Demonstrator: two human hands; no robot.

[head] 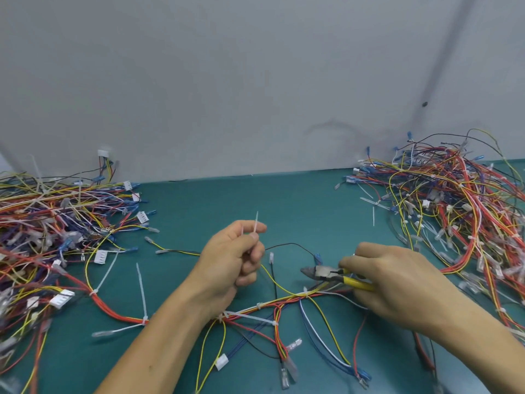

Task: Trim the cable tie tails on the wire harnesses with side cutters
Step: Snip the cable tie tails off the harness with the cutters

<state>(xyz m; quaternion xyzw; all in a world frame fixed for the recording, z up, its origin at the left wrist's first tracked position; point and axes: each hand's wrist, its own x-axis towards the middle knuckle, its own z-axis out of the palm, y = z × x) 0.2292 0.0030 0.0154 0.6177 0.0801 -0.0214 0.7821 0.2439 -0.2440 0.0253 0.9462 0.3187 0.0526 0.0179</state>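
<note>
The left hand (pixel 235 258) is curled, thumb and forefinger pinching a thin white cable tie tail (pixel 256 223) that sticks straight up above the knuckles; whether this strip is loose or joined to a wire I cannot tell. The right hand (pixel 397 282) grips the yellow handles of the side cutters (pixel 326 273), fingers wrapped round them. The grey nose points left toward the other hand and is held just above the wires, with the jaws looking nearly closed.

Between and under both hands lies a wire harness (pixel 272 305) of red, yellow, blue and white leads, spread on the teal worktop (pixel 199 200). An untrimmed tie (pixel 142 291) stands on it left of the left forearm, and a second long tail (pixel 250 316) lies across the bundle near the wrist.

A left heap of harnesses (pixel 51 223) and a right heap of harnesses (pixel 454 206) fill the worktop's sides, against a grey wall (pixel 255 81).
</note>
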